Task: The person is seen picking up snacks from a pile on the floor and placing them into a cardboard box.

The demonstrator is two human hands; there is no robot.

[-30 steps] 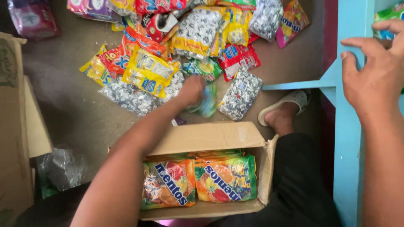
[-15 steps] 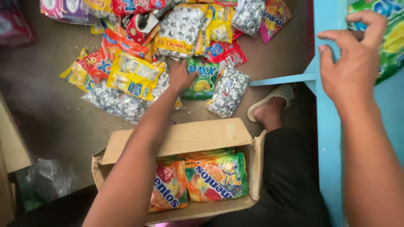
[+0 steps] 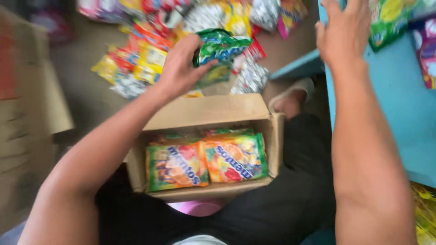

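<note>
- A person's left hand grips a crinkly green plastic sweet bag by its lower edge, fingers closed around it, above the far flap of an open brown cardboard box resting on the lap.
- The green bag hangs in the air between the box and a heap of mixed bright sweet packets spread on the brown floor; it is tilted and held at one end only, so a slack pinch could let it slide out and drop back among the heap.
- Inside the box lie two flat fruit-patterned sweet bags, side by side and filling most of the visible bottom; another bag set down carelessly may ride up on them or catch on the raised flap.
- The right hand is spread wide, palm down, holding nothing, over the edge of a light blue table near a green packet lying there; whether it touches the surface cannot be told.
- The box sits unsupported by either hand, so a shift of the legs could tip it.
</note>
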